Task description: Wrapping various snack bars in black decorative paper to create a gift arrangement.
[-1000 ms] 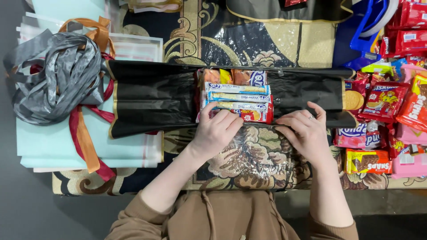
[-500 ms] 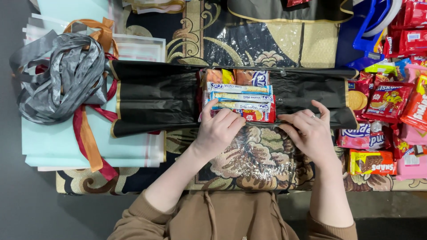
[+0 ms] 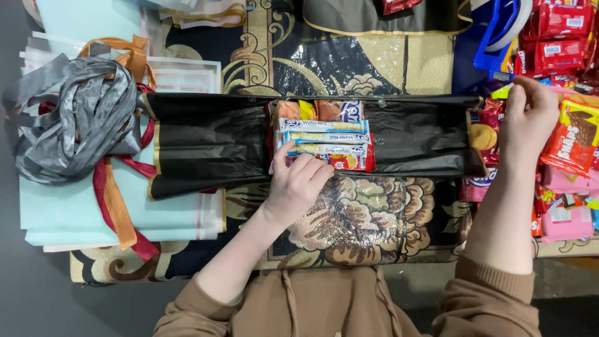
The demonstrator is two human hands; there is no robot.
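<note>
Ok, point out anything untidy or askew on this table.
The ribbons at the left lie in a loose grey, orange and red tangle over the pale sheets. The snack packs under the left hand sit neatly on the black sheet. The right hand reaches a jumbled snack pile.

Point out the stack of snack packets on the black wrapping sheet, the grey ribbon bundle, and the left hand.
stack of snack packets (image 3: 324,134), head view, middle packet.
grey ribbon bundle (image 3: 72,118), head view, centre loops.
left hand (image 3: 298,184), head view, back of hand.

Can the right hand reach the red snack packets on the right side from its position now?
Probably yes: the right hand is already over the pile of red snack packets, its fingers curled above them, with nothing in between.
</note>
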